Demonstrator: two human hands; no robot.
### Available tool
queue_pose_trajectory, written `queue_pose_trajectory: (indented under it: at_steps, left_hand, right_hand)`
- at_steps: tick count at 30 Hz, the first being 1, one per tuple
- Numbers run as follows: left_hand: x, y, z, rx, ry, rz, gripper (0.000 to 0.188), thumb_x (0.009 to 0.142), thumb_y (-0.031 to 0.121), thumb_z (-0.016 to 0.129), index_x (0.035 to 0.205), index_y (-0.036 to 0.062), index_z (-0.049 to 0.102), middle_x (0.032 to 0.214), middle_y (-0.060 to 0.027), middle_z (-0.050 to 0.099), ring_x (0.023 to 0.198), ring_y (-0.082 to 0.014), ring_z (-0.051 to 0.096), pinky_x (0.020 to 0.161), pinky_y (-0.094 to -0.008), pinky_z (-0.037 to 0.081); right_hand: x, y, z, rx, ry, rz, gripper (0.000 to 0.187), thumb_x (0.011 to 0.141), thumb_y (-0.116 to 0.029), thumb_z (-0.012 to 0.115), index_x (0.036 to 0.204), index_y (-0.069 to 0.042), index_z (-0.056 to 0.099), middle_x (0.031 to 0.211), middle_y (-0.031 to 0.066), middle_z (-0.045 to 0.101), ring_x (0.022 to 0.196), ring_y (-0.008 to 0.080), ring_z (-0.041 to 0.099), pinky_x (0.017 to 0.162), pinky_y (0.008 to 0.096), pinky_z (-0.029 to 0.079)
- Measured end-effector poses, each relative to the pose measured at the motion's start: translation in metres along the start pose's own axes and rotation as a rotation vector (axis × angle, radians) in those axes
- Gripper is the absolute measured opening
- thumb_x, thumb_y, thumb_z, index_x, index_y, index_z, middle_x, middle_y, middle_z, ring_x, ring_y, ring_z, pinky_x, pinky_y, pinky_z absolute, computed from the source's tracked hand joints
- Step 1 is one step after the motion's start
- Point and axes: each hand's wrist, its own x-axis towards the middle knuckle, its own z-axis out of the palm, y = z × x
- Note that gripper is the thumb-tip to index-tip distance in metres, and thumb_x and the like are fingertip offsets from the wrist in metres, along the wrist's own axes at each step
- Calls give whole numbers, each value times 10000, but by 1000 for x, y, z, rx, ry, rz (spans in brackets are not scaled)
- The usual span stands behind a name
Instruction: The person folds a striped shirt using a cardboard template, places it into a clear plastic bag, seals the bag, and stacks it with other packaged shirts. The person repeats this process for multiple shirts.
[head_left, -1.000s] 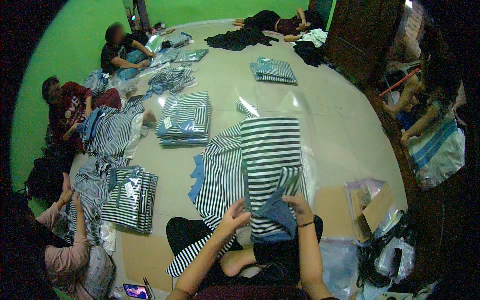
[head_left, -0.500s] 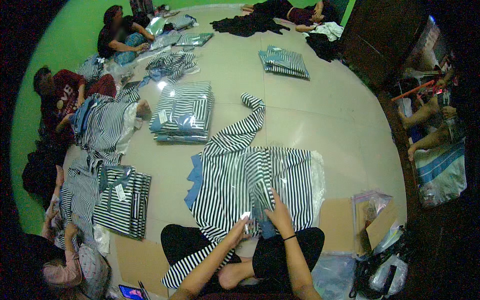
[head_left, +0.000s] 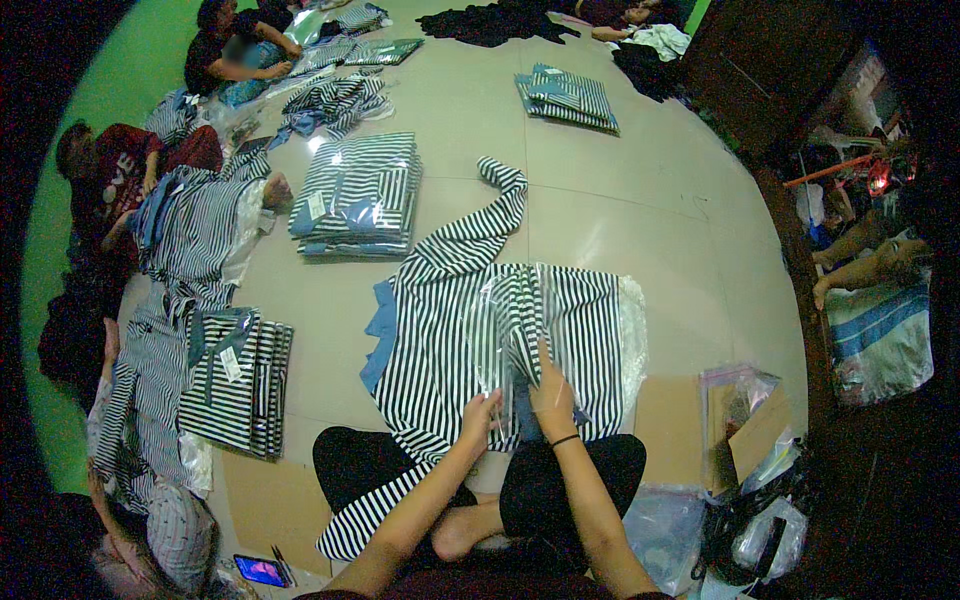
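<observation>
A black-and-white striped shirt [head_left: 440, 350] lies spread over the floor and my lap, one sleeve stretched away from me and its blue collar [head_left: 381, 335] to the left. On top of it a narrow folded striped piece [head_left: 522, 310] with a blue part sits in a clear plastic bag [head_left: 487, 318]. My left hand [head_left: 481, 418] is closed on the bag's near left edge, fingers pinched. My right hand [head_left: 552, 400] grips the folded striped piece, and clear film seems to lie over its fingers. The exact hold beneath the film is partly hidden.
Bagged striped shirts stand in a stack [head_left: 355, 195] ahead, another stack [head_left: 235, 385] at left, and a small pile [head_left: 567, 100] farther off. Cardboard [head_left: 670, 420] and clear bags [head_left: 665, 530] lie right. A phone [head_left: 261, 571] rests lower left. Several people sit along the left wall.
My view has tilted slightly, shifting the scene upward. My right hand has slid a little nearer along the folded piece, and film now shows over it. My left hand still pinches the bag.
</observation>
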Motion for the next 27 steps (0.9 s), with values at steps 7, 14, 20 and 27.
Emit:
queue_pose_trajectory:
  at_steps: [7, 14, 20, 27]
  left_hand:
    - [-1, 9, 7, -151, 30, 96, 159, 800, 219, 497, 843, 66, 506, 819, -28, 512, 738, -114, 493, 632, -287, 449]
    - [-7, 19, 8, -156, 19, 100, 164, 785, 179, 524, 879, 45, 525, 763, -19, 509, 712, -101, 492, 655, -243, 450]
    - [-15, 20, 8, -121, 29, 54, 278, 790, 303, 514, 931, 63, 513, 869, -19, 511, 829, -99, 465, 663, -246, 414]
    - [-2, 11, 0, 59, 197, 180, 591, 707, 293, 646, 1074, -55, 340, 896, -85, 469, 793, -135, 452, 680, -232, 392]
  right_hand:
    - [-8, 3, 2, -134, 164, -252, 740, 600, -98, 675, 1238, -101, 300, 1285, 251, 189, 1168, 378, 254, 923, 385, 302]
    - [-7, -4, 3, -347, 215, -402, 570, 676, -194, 601, 1170, -30, 369, 1285, 206, 229, 1188, 335, 230, 936, 528, 183]
    - [-15, 3, 21, 71, -257, -562, 494, 804, -203, 432, 1220, 17, 281, 1281, 197, 262, 1183, 290, 275, 970, 411, 207]
    - [-49, -11, 0, -46, -333, -676, 494, 796, -133, 406, 1222, 54, 239, 1194, 260, 347, 1112, 342, 353, 935, 351, 293]
